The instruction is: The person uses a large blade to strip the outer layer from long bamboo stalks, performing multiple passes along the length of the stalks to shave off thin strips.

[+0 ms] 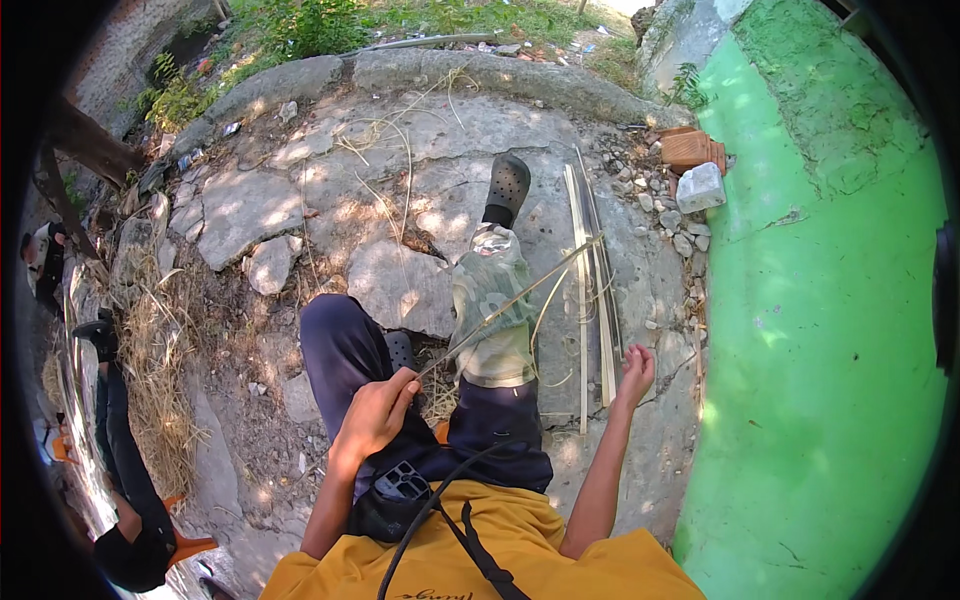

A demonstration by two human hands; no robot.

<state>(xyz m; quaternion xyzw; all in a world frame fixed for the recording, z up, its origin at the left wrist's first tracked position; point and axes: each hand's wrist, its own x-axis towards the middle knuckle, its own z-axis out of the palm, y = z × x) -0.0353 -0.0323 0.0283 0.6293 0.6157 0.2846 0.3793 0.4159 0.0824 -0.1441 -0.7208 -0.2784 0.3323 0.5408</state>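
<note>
Left hand sat over the thigh, fingers pinching the near end of a thin bamboo strip that ran across the cloth-covered knee. Right hand hung beside it, fingers loosely curled, seemingly empty. Beyond, bamboo slats lay on cracked stone ground; farther, a brick against the green wall.

We're outdoors in a rough yard, not a workshop with walls: cracked concrete slabs underfoot, dappled with sun and shade, a raised curb curving across the back with weeds and grass beyond it. A bright green painted wall runs down the right side, broken bricks and stones piled at its foot, while dry straw and split bamboo strips lie on the ground.
</note>
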